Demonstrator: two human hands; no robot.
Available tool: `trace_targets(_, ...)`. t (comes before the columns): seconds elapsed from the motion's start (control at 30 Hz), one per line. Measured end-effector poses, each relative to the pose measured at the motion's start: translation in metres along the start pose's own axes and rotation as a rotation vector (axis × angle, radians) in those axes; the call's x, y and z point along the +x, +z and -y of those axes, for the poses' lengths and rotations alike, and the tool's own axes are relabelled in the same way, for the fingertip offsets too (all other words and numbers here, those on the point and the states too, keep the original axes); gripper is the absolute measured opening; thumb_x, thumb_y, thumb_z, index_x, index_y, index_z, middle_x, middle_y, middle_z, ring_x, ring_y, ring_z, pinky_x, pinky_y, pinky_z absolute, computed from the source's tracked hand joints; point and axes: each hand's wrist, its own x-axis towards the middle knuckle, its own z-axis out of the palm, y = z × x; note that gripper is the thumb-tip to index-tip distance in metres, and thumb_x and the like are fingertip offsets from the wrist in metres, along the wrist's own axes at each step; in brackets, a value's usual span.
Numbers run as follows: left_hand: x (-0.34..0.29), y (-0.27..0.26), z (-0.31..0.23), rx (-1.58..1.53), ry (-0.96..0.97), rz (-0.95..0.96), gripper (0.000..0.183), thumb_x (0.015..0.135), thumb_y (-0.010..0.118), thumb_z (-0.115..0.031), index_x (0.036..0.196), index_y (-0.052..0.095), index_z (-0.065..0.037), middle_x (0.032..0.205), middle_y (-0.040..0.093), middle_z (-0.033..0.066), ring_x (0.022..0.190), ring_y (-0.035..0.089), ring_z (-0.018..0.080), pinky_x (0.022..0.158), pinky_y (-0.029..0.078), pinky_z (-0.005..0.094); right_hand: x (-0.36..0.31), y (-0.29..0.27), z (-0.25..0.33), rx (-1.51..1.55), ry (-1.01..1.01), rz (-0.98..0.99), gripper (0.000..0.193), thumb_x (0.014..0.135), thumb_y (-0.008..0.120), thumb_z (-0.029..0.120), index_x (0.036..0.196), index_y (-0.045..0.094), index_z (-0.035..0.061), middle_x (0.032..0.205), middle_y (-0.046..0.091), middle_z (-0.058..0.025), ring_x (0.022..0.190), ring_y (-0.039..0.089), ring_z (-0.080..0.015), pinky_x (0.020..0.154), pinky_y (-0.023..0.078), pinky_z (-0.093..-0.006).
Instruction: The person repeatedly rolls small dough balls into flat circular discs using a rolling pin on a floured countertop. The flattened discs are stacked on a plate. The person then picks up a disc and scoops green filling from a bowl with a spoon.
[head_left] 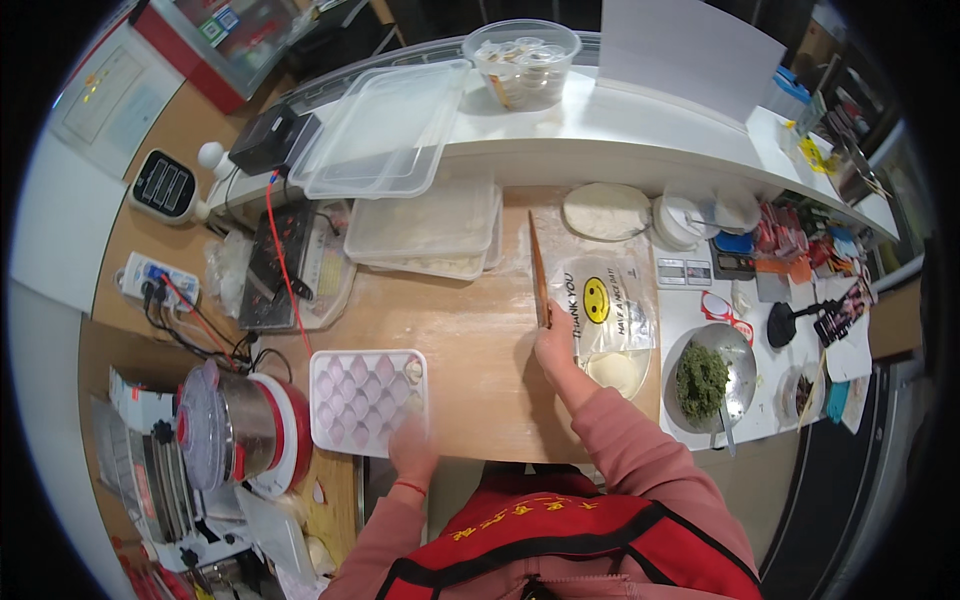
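My right hand (560,345) is closed around the lower end of a thin, tapered wooden rolling pin (539,262), which points away from me over the floured wooden board (460,350). Beside it lies a clear plastic bag (622,315) with a yellow smiley face. A round piece of pale dough (612,372) sits at the bag's near end. At the near left, my left hand (413,450) is smeared by motion over the lower right corner of a white tray (316,400). Rows of pale lilac diamond shapes fill that tray, with a few small whitish pieces along its right side.
Lidded plastic containers (425,225) stand at the back left. Covered dough (607,211) lies at the back right. A metal bowl (742,375) of chopped green filling (704,382) is on the right. Cables and a red-and-silver appliance (235,425) crowd the left.
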Motion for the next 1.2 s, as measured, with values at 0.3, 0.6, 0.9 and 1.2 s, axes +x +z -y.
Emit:
trace_targets(0.3,-0.003,-0.003,-0.054,-0.153,0.2,0.125,0.022,0.085,0.073,-0.027,0.097,0.066,-0.01,0.085,0.069,0.0165,0.082,0.067,0.0406,0.073,0.052,0.0529,-0.075,-0.067,0.019,0.094,-0.134,-0.031,0.028,0.092,0.059,0.0,0.12,0.065,0.0029,0.11,0.06,-0.0179,0.104,0.062,-0.0369,0.094,0.05,-0.0402)
trace_targets(0.6,0.005,0.016,-0.131,-0.195,0.679,0.295,0.015,0.083,0.073,-0.028,0.086,0.07,-0.013,0.084,0.068,0.0106,0.08,0.067,0.0346,0.07,0.052,0.0502,-0.278,-0.195,-0.089,-0.312,0.349,0.004,0.022,0.093,0.06,0.013,0.111,0.073,0.0113,0.112,0.072,-0.0156,0.105,0.068,-0.0387,0.091,0.055,-0.046)
trace_targets(0.9,0.016,0.007,-0.151,-0.3,0.743,0.449,0.031,0.091,0.07,-0.019,0.118,0.074,-0.005,0.098,0.074,0.0153,0.086,0.071,0.0321,0.075,0.055,0.0415,-0.481,-0.227,-0.23,-0.616,0.993,-0.172,0.02,0.092,0.061,0.015,0.103,0.077,0.0103,0.102,0.074,-0.0189,0.099,0.071,-0.0382,0.086,0.058,-0.0476)
trace_targets(1.2,0.068,0.016,-0.214,-0.611,0.597,0.065,0.023,0.103,0.055,-0.006,0.119,0.068,0.004,0.097,0.069,0.0082,0.087,0.062,0.0147,0.078,0.051,0.0288,-0.478,-0.176,-0.381,-0.962,0.689,0.838,0.034,0.099,0.052,0.025,0.121,0.078,0.0188,0.135,0.067,-0.0081,0.128,0.058,-0.0263,0.103,0.044,-0.0433)
